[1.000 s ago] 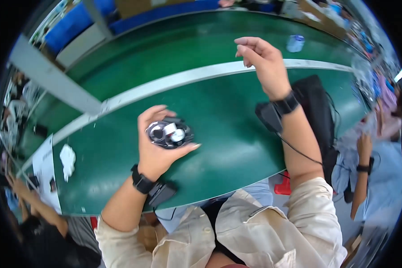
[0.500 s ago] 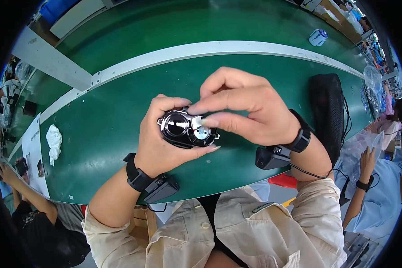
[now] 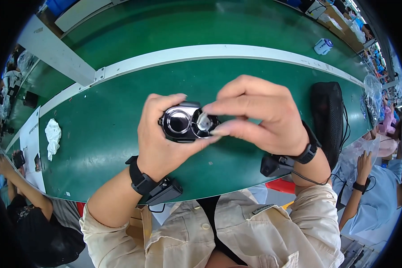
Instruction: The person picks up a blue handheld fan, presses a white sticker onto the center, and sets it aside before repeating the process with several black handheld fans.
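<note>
Fingers of the L hand (image 3: 157,145) wrap round & grip a blk gadget (image 3: 179,120) w/ a shiny round face, held abt mid-view over the green table (image 3: 107,152). R hand (image 3: 272,118) has thumb & fingertips at a small silver disc (image 3: 204,123) on the gadget's R end; too blurred to tell if they pinch it. Blk bag (image 3: 326,107) lies far R, crumpled white tissue (image 3: 53,138) far L.

Left hand (image 3: 155,138) around black device (image 3: 178,121), right hand (image 3: 272,118) at it; green table (image 3: 102,134)
</note>
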Demonstrator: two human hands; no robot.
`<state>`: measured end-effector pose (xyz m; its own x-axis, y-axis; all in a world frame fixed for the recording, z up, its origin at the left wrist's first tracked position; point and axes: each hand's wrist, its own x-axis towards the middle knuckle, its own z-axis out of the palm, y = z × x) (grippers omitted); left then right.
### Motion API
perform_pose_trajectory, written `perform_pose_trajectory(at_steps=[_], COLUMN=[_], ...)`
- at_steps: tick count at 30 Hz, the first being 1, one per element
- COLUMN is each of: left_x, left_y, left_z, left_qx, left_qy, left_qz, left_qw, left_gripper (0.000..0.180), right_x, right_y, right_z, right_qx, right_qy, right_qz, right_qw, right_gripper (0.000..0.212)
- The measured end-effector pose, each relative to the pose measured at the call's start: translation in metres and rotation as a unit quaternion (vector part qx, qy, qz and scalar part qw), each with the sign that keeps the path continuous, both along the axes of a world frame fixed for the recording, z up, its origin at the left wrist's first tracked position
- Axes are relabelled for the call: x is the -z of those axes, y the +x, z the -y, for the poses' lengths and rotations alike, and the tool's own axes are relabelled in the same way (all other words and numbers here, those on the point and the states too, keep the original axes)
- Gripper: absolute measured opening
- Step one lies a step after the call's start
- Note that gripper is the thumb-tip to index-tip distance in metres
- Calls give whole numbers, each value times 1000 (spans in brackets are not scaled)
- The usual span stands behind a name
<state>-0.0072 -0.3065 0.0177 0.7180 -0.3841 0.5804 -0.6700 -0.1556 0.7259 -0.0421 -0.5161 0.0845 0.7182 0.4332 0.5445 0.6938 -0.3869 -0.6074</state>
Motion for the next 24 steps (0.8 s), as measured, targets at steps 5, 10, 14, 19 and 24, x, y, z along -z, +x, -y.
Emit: perform_pose_trajectory(at_steps=[5,10,14,19,24], left_x=[-2,0,-1,-2,0], left_y=[7,4,5,-5,-12], left_z=[0,2,4,8,5], left_qx=[-125,-145,-138,-119,-109], left_qy=[25,45,28,-3,32], left_qz=[218,303,280,208,117], left_qw=[967,941,950,971,987], left_gripper=[63,58,61,65,72], right_x=[-1,11,4,3,2], right_y=[-16,-19,-20,-19,-18], right_z=[-15,-22,-27,-25,-27], right_qx=[118,106,99,87,80], right_qy=[109,118,228,258,269], right_qz=[-217,-233,-343,-373,-388], right_qw=[963,959,906,887,878], right_gripper=[13,10,8,8,8])
